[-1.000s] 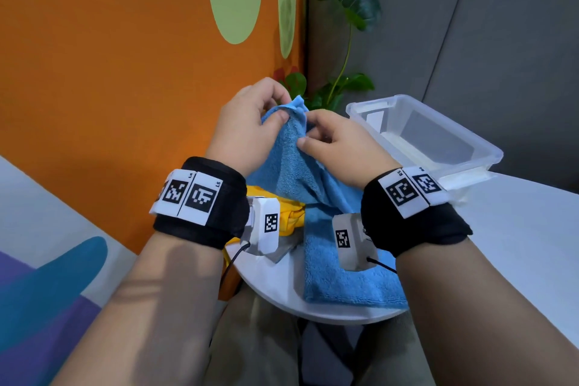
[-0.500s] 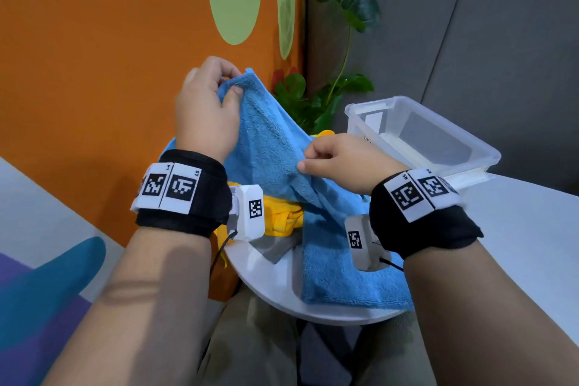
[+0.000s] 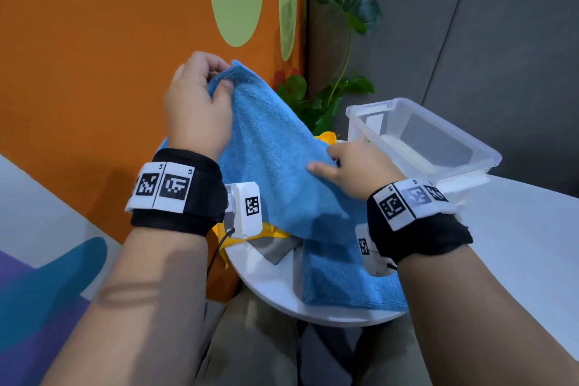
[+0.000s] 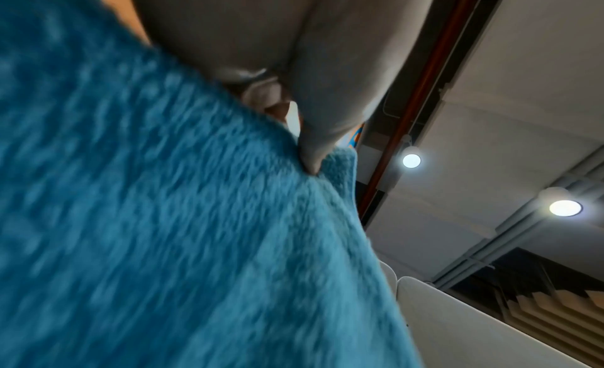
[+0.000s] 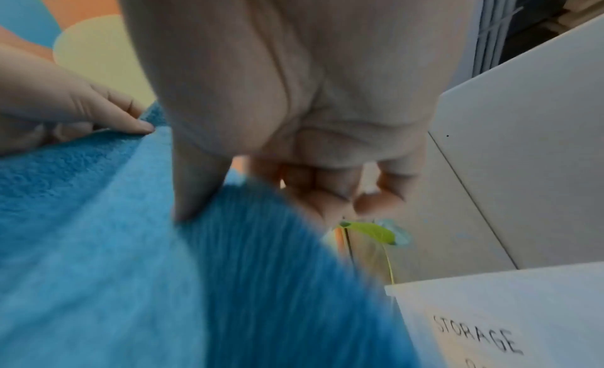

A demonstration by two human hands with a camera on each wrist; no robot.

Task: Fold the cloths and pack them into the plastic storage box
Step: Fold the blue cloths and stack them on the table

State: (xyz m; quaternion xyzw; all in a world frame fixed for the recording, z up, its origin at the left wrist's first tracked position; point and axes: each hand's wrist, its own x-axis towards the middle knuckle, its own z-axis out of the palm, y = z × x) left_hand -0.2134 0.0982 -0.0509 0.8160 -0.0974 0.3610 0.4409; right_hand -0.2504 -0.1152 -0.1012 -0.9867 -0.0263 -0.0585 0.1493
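Note:
A blue terry cloth [image 3: 275,172] hangs spread between my hands above the small white round table [image 3: 266,285], its lower end lying on the tabletop. My left hand [image 3: 221,77] holds one corner up high, pinched between thumb and fingers; the left wrist view shows the thumb [image 4: 314,151] pressed on the cloth [image 4: 163,218]. My right hand [image 3: 326,161] pinches the cloth's upper edge lower down and to the right, thumb [image 5: 196,192] on top of the cloth [image 5: 130,270]. The clear plastic storage box [image 3: 451,131] stands just right of that hand.
A yellow cloth [image 3: 269,230] and a grey cloth [image 3: 277,249] lie under the blue one on the table. The orange wall [image 3: 94,72] is close on the left, and a potted plant [image 3: 341,0] stands behind. A white tabletop [image 3: 517,244] stretches to the right.
My hands, together at one corner a second ago, have drawn apart. The left rose up and left with the corner; the right slid down and right along the edge, spreading the cloth.

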